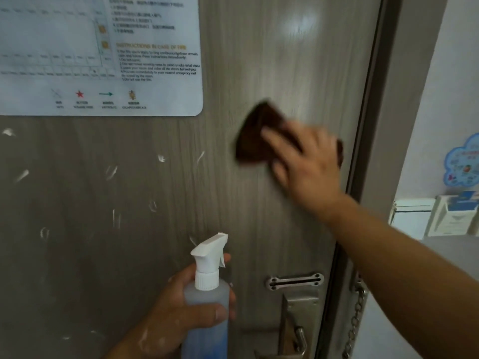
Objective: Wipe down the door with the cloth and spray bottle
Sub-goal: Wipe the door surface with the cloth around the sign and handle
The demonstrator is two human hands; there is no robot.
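A grey-brown wood-grain door fills most of the view. My right hand presses a dark brown cloth flat against the door's right half, blurred by motion. My left hand is wrapped around a translucent spray bottle with a white trigger head, held upright low in the view, near the door. White smears and flecks dot the door's left and middle.
A white laminated fire-escape notice is stuck on the door's upper left. A metal chain-lock slide plate, a handle plate and lever and a hanging chain sit lower right. The door frame and wall-mounted holders stand to the right.
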